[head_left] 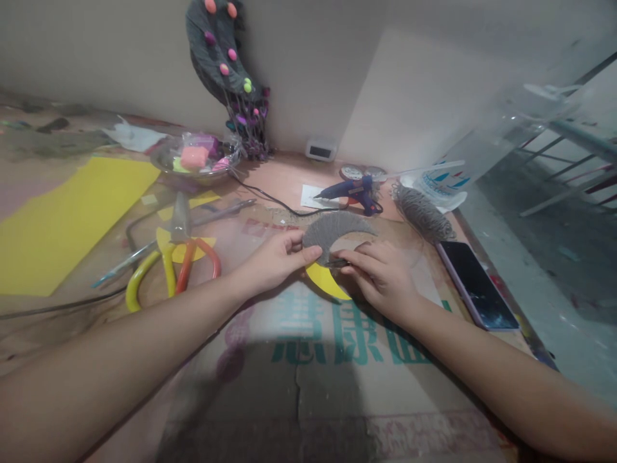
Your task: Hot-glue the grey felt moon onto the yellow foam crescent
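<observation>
A crescent moon shape point(332, 231) is held above the table, its upper part wrapped in grey yarn and its lower part bare yellow card point(328, 281). My left hand point(284, 255) grips the crescent's left side between thumb and fingers. At the inner curve, my right hand point(378, 273) is closed in a pinch on what looks like a small bundle of grey yarn point(337, 262). Its fingertips are close to the crescent, and the strand itself is too fine to follow. Just beyond the hands lies a blue glue gun point(349, 190) on a white card point(311, 196).
Left are yellow-and-orange-handled scissors point(180, 225), a pen point(125, 262) and yellow card point(72, 225). A bowl point(164, 161) holds colored packets. A finished-looking grey crescent point(207, 58) leans on the wall. Right are a yarn skein point(424, 209), a phone point(477, 283) and a plastic bottle point(491, 141).
</observation>
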Demonstrator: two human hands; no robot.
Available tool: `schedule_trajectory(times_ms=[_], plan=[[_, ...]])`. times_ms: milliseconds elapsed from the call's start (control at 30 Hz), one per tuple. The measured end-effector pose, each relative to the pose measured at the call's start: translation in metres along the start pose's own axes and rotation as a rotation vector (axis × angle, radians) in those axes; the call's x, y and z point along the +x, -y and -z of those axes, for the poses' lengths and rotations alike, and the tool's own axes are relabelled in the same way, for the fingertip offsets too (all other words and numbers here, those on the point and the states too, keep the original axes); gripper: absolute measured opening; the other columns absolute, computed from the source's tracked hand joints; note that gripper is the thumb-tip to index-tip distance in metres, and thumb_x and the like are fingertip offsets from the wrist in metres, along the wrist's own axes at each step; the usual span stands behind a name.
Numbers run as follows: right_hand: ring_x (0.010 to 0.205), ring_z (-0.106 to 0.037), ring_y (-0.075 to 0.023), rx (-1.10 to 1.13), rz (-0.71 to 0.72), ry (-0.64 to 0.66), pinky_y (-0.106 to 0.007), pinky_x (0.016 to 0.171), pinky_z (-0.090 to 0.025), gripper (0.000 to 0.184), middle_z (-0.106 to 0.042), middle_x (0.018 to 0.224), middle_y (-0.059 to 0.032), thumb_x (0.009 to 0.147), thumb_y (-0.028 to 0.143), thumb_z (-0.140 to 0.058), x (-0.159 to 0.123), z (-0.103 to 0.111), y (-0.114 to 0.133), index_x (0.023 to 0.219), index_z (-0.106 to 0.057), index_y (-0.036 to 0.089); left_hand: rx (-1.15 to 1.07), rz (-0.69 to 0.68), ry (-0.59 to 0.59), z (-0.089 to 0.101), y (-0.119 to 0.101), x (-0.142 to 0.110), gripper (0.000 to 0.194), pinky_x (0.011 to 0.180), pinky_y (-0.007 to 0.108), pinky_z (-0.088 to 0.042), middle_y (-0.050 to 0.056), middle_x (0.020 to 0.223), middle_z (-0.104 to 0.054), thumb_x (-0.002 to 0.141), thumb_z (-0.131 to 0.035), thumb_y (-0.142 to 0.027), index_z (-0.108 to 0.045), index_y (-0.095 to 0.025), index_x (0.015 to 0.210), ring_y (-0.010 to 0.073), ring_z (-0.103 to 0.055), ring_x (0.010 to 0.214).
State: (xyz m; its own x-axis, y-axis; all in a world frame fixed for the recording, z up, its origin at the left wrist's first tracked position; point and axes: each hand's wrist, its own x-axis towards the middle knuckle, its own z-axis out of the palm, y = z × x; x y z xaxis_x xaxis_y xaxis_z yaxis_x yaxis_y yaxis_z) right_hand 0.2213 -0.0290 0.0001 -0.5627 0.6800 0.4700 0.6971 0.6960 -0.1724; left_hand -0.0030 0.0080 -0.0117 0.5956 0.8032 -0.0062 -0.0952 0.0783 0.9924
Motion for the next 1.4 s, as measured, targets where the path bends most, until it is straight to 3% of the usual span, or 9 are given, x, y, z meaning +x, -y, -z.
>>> schedule_trajectory(times_ms=[200, 467, 600, 700, 867, 1100, 1200, 1300, 1400], plan=[[0.074, -0.054, -0.0192, 0.031, -0.011, 0.000, -0.033, 0.067, -0.038, 0.025, -0.063, 0.080, -0.0060, 0.095, 0.029, -0.048, 0.001, 0.002, 0.003, 0.109, -0.066, 0.019, -0.002, -0.008, -0.017, -0.002, -0.003, -0.001, 0.031, 0.059, 0.021, -0.043, 0.002, 0.081, -0.065, 0.081, -0.064, -0.040, -0.065, -0.015, 0.099, 0.0100, -0.056, 0.065], [0.084, -0.056, -0.0232, 0.061, -0.206, -0.071, -0.039, 0.074, -0.045, 0.032, -0.061, 0.089, -0.0083, 0.093, 0.026, -0.047, 0.002, -0.002, -0.011, 0.123, -0.058, 0.020, 0.002, -0.014, -0.109, 0.000, -0.003, -0.001, 0.032, 0.042, 0.017, -0.026, -0.008, 0.052, -0.042, 0.083, -0.062, -0.043, -0.059, -0.015, 0.097, 0.0044, -0.035, 0.041], [0.106, -0.055, -0.0266, 0.035, -0.239, -0.132, -0.047, 0.089, -0.045, 0.040, -0.060, 0.114, -0.0132, 0.091, 0.021, -0.050, 0.005, -0.008, -0.023, 0.131, -0.052, 0.021, -0.056, -0.046, -0.079, -0.002, -0.005, 0.000, 0.035, 0.048, 0.018, -0.038, -0.004, 0.065, -0.053, 0.080, -0.065, -0.036, -0.056, -0.015, 0.105, 0.0055, -0.046, 0.049], [0.114, -0.053, -0.0261, 0.110, -0.218, -0.173, -0.049, 0.097, -0.042, 0.031, -0.060, 0.120, -0.0127, 0.091, 0.025, -0.052, 0.007, -0.006, -0.017, 0.120, -0.059, 0.021, -0.107, -0.035, -0.083, -0.003, -0.003, 0.002, 0.034, 0.057, 0.023, -0.046, -0.001, 0.079, -0.059, 0.074, -0.068, -0.029, -0.055, -0.017, 0.104, 0.0084, -0.055, 0.057], [0.098, -0.062, -0.0211, 0.292, -0.191, -0.093, -0.042, 0.089, -0.047, 0.020, -0.069, 0.101, -0.0089, 0.094, 0.026, -0.049, 0.008, 0.000, 0.007, 0.103, -0.066, 0.020, -0.068, -0.149, -0.039, 0.005, 0.008, 0.005, 0.023, 0.067, 0.025, -0.044, 0.002, 0.082, -0.061, 0.065, -0.075, -0.026, -0.057, -0.016, 0.076, 0.0135, -0.057, 0.073], [0.074, -0.058, -0.0162, 0.527, -0.350, 0.141, -0.029, 0.069, -0.045, 0.027, -0.066, 0.077, -0.0038, 0.092, 0.032, -0.050, 0.015, -0.002, 0.022, 0.076, -0.066, 0.016, 0.137, -0.257, -0.022, 0.014, 0.013, 0.004, 0.027, 0.085, 0.029, -0.042, 0.006, 0.101, -0.059, 0.064, -0.077, -0.036, -0.062, -0.017, 0.077, 0.0208, -0.055, 0.096], [0.061, -0.050, -0.0118, 0.759, -0.535, 0.259, -0.024, 0.057, -0.039, 0.029, -0.057, 0.065, 0.0006, 0.085, 0.039, -0.056, 0.016, -0.004, 0.026, 0.067, -0.061, 0.016, 0.122, -0.207, -0.031, 0.011, 0.014, 0.004, 0.033, 0.076, 0.029, -0.046, 0.005, 0.095, -0.062, 0.068, -0.073, -0.040, -0.061, -0.018, 0.089, 0.0199, -0.058, 0.085], [0.052, -0.041, -0.0087, 0.970, -0.721, 0.187, -0.022, 0.050, -0.032, 0.034, -0.049, 0.058, 0.0036, 0.080, 0.048, -0.060, 0.015, -0.005, 0.028, 0.067, -0.058, 0.016, 0.159, -0.161, -0.038, 0.007, 0.008, 0.003, 0.046, 0.076, 0.033, -0.048, 0.005, 0.092, -0.066, 0.067, -0.073, -0.037, -0.059, -0.018, 0.107, 0.0214, -0.061, 0.083], [0.049, -0.039, -0.0082, 1.040, -0.831, 0.029, -0.022, 0.047, -0.030, 0.036, -0.047, 0.056, 0.0044, 0.077, 0.052, -0.062, 0.013, -0.005, 0.027, 0.070, -0.058, 0.017, 0.271, -0.232, -0.029, 0.002, 0.000, 0.000, 0.023, 0.089, 0.033, -0.045, 0.006, 0.099, -0.068, 0.081, -0.061, -0.032, -0.064, -0.017, 0.098, 0.0212, -0.061, 0.096]])
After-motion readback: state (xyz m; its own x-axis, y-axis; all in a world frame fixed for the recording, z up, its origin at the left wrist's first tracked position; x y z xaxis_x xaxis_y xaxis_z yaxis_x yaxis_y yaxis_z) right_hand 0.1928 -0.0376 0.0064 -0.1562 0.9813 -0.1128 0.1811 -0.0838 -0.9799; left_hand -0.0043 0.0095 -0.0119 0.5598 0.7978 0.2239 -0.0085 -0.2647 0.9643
